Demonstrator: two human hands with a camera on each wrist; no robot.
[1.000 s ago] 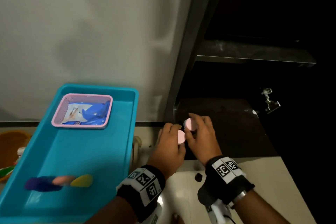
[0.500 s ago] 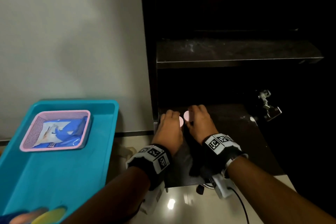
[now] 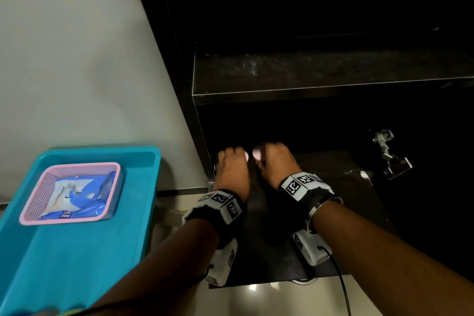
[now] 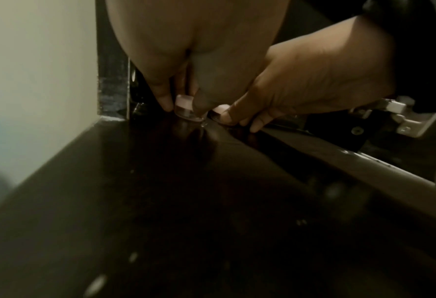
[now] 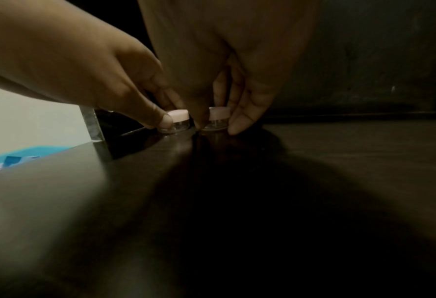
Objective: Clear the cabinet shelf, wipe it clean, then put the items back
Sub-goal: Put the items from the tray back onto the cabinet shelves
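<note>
Though small, "mee mee" on packet [image 3: 77,195]

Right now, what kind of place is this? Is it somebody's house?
Probably a home, at a dark cupboard with shelves beside a plain wall. A door hinge shows on its side, two tiny pink-lidded jars sit on the shelf, and a blue tray with a pink basket lies nearby.

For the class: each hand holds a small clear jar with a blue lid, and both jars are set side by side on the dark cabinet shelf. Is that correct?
Not quite: the lids are pink, not blue, as the right wrist view shows. The left hand holds one small clear jar and the right hand holds the other jar, both set side by side on the dark cabinet shelf.
</note>
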